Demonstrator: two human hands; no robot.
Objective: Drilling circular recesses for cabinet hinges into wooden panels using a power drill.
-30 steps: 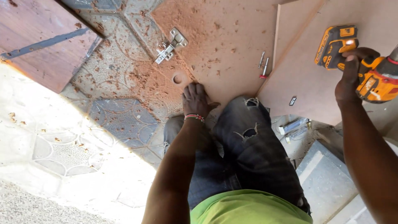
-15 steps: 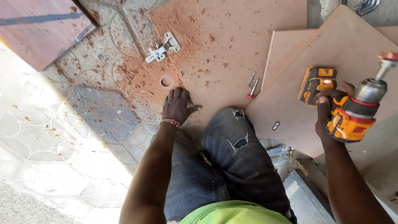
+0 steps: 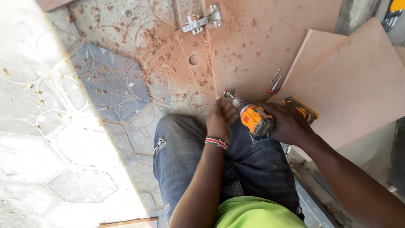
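A kneeling person in torn blue jeans gripped a yellow-and-black cordless drill [image 3: 258,119] in the right hand [image 3: 287,123], fingers wrapped fully around its body, the round cutting bit [image 3: 229,93] pointing up and left over the edge of a large flat reddish-brown fibreboard panel [image 3: 270,38]. The left hand [image 3: 219,118], a striped beaded band at its wrist, lay just beside the drill's nose, blurred; whether it pressed on the board or held anything could not be told. A shallow round hole [image 3: 193,59] sat near the panel's left edge, ringed by fine reddish sawdust that spread onto the patterned grey paving tiles [image 3: 105,84]. Above the hole a shiny metal cabinet hinge [image 3: 201,20] lay across the panel's edge. A few slim metal screws or bits [image 3: 275,81] rested on the board near a second smooth fibreboard sheet [image 3: 358,84], tilted over a third. The drill's black battery base touched that sheet's lower corner.
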